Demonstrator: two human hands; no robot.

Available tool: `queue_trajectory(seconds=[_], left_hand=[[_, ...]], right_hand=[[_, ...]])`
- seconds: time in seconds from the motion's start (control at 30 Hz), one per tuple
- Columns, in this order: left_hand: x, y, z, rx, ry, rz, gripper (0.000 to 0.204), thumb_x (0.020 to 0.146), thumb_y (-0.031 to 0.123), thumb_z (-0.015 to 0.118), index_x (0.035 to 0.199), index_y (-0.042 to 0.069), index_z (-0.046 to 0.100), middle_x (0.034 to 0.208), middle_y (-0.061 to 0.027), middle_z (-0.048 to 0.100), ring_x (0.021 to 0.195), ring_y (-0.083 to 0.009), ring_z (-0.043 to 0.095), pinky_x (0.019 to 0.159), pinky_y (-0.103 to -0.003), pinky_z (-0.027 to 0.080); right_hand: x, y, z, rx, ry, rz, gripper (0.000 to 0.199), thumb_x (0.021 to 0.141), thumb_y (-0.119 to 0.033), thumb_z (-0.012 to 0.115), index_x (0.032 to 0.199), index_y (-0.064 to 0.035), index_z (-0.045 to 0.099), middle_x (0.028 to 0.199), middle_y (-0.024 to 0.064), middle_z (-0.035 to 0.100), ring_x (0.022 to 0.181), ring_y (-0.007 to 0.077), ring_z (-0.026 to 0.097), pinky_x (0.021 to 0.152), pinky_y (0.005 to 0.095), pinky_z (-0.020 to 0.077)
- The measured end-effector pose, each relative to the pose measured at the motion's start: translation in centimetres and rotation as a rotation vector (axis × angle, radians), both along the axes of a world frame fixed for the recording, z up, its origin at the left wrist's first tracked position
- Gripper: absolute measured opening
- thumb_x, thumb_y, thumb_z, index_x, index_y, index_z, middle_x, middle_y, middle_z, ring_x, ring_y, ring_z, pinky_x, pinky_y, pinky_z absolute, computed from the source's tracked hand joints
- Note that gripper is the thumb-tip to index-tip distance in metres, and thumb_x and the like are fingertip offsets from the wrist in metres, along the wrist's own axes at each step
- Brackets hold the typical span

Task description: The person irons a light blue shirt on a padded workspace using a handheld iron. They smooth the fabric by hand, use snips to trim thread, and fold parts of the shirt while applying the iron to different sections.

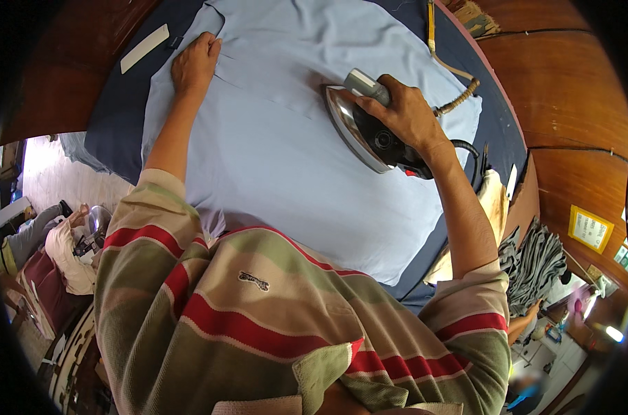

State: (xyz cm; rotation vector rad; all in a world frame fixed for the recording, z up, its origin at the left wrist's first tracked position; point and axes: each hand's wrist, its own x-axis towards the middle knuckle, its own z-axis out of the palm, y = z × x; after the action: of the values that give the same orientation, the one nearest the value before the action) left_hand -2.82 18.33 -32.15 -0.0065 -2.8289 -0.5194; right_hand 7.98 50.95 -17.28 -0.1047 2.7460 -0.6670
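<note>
Iron: a metal-soled iron [369,131] with dark body and pale handle is seen tilted on its edge on the light blue garment [286,166], right of the cloth's middle.
Right hand: the right hand [404,114] is clenched around the iron's handle.
Left hand: the left hand [195,63] is laid flat, fingers released, pressing the garment's upper left part.
Garment: smooth, thin fabric, spread over a dark blue padded board [113,117].
Cord: a braided cord [456,104] is seen right of the iron.
Surroundings: a white strip [144,48] lies left of the garment; brown wooden panels [570,90] lie right of it.
</note>
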Motion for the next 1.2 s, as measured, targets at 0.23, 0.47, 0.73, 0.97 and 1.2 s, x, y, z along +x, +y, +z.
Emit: queue_trajectory(seconds=[0.23,0.47,0.73,0.97,1.2], left_hand=[[0.3,-0.1,0.2,0.014,-0.023,-0.003,0.026,0.091,0.036,0.053,0.09,0.011,0.058,0.088,-0.0053,0.068,0.079,-0.0303,0.064,0.068,-0.04,0.049],[0.4,-0.2,0.3,0.019,0.009,-0.009,0.022,0.09,0.034,0.055,0.09,0.012,0.058,0.085,-0.0049,0.067,0.078,-0.0299,0.063,0.067,-0.039,0.049],[0.4,-0.7,0.9,0.037,-0.027,-0.035,0.022,0.091,0.035,0.054,0.088,0.014,0.058,0.075,-0.004,0.066,0.071,-0.0285,0.063,0.062,-0.04,0.048],[0.2,-1.7,0.7,0.029,-0.024,-0.064,0.026,0.09,0.041,0.055,0.093,0.016,0.061,0.075,-0.0043,0.066,0.07,-0.0284,0.063,0.06,-0.039,0.047],[0.1,-1.9,0.4,0.077,-0.017,-0.068,0.026,0.09,0.04,0.056,0.092,0.016,0.061,0.076,-0.0044,0.066,0.07,-0.0284,0.063,0.06,-0.039,0.047]], right_hand=[[-3.1,-2.5,-0.6,0.044,-0.041,0.013,0.048,0.083,-0.044,0.056,0.102,-0.0005,0.062,0.085,0.0197,0.067,0.079,0.0315,0.067,0.075,0.0388,0.0527],[-4.6,-4.0,-0.1,-0.009,0.05,0.155,0.049,0.084,-0.045,0.058,0.106,-0.0012,0.063,0.084,0.0194,0.068,0.077,0.0288,0.069,0.074,0.0362,0.0544],[-7.7,-9.1,-0.7,0.051,0.01,0.219,0.045,0.083,-0.044,0.058,0.107,-0.007,0.065,0.085,0.0167,0.068,0.078,0.0313,0.068,0.072,0.0394,0.0543],[-5.4,-6.3,-0.5,0.03,0.07,0.292,0.048,0.082,-0.041,0.06,0.108,-0.0011,0.063,0.079,0.0197,0.067,0.064,0.0305,0.067,0.065,0.0361,0.0539],[0.1,-1.0,0.5,0.045,-0.049,0.217,0.04,0.08,-0.036,0.064,0.098,-0.0005,0.062,0.071,0.0197,0.066,0.063,0.0298,0.066,0.063,0.0354,0.0526]])
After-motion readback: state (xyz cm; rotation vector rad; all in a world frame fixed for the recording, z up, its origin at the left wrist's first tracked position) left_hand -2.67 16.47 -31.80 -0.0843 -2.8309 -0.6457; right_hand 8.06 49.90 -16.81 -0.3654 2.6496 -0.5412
